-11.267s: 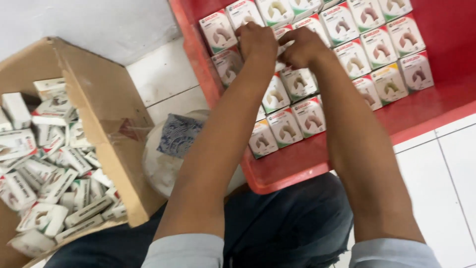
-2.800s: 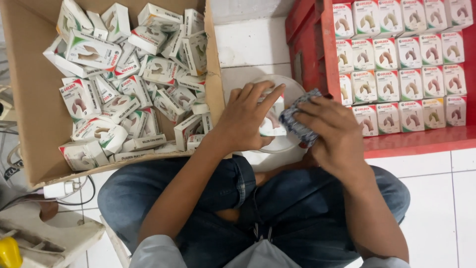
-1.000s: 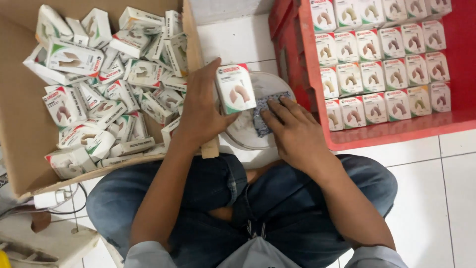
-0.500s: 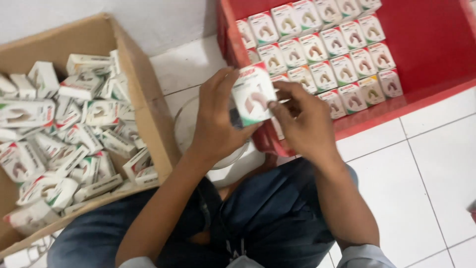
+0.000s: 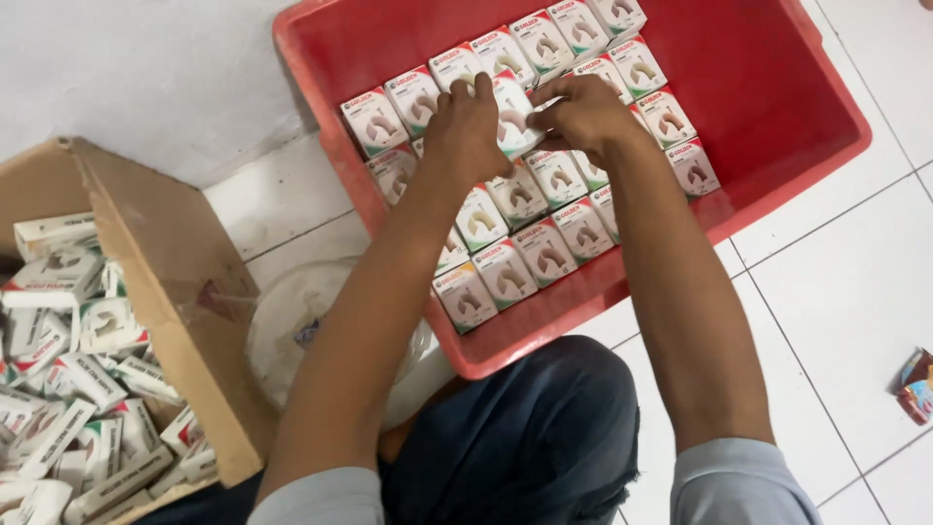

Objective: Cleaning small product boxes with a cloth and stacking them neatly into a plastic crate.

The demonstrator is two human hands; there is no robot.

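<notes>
Both my hands reach into a red plastic crate (image 5: 777,107) on the floor. My left hand (image 5: 465,131) and my right hand (image 5: 583,112) together hold one small white carton (image 5: 512,119) with a picture on its face, over the rows of matching cartons (image 5: 525,253) that stand upright side by side in the crate. The held carton sits in the second row, between its neighbours. My forearms cross over the crate's near rim.
A brown cardboard box (image 5: 165,292) at the left holds several loose white cartons (image 5: 58,379). A clear round plastic bag or tub (image 5: 292,326) lies between box and crate. White floor tiles spread to the right, with a small coloured wrapper (image 5: 914,387) at the edge.
My hands have carried the carton from above my lap up into the crate's rows. My view has swung from the cardboard box toward the crate.
</notes>
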